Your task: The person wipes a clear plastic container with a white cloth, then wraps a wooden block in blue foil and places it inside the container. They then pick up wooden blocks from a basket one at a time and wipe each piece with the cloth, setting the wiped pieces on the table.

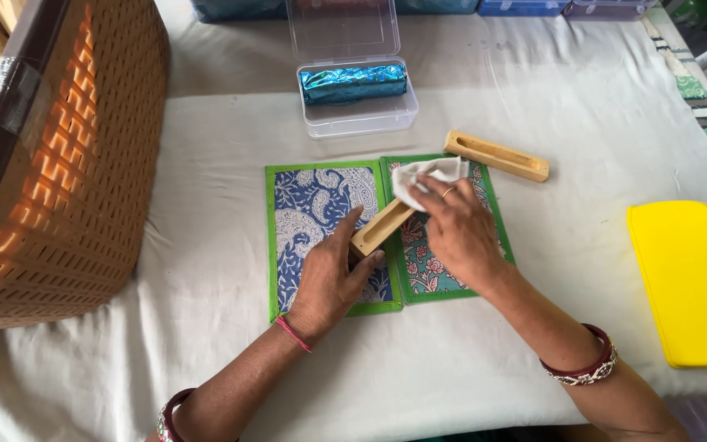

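Hands work above the green-edged flowery mats (pixel 333 237): left hand (pixel 329 278) grips a long wooden block (pixel 380 228), right hand (pixel 456 229) pinches a white cloth (pixel 427 176) on it.

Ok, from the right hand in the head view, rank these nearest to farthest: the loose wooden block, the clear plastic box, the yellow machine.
From the right hand:
1. Loose wooden block, just beyond it on the cloth.
2. Clear plastic box, farther up, toward the left.
3. Yellow machine, at the right edge.

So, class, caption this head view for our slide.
Left hand steadies a wooden block; right hand presses white cloth on it.
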